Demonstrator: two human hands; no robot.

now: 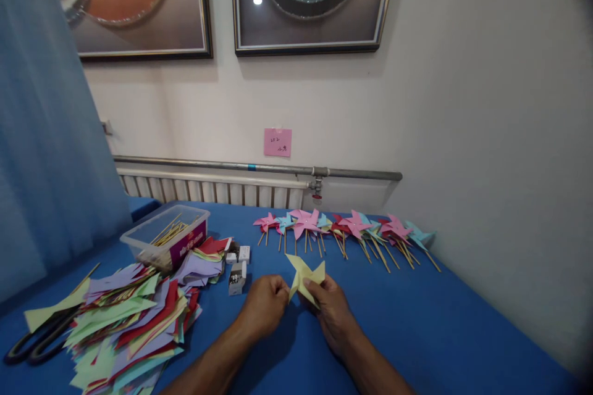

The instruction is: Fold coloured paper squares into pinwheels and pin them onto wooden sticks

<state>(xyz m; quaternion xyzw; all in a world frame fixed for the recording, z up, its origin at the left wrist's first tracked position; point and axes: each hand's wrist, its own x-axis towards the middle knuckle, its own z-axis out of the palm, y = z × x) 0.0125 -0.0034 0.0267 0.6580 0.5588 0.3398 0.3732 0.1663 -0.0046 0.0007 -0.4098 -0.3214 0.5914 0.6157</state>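
A pale yellow paper pinwheel, partly folded, is held just above the blue table near its front middle. My right hand pinches its lower right part with closed fingers. My left hand is closed at the paper's left edge; its fingertips touch the paper, and what else they pinch is hidden. Both forearms reach in from the bottom edge.
A row of finished pinwheels on sticks lies along the far table edge. A heap of coloured cut paper covers the left. A clear plastic box holds wooden sticks. Small boxes lie in the middle. Black scissors rest at far left.
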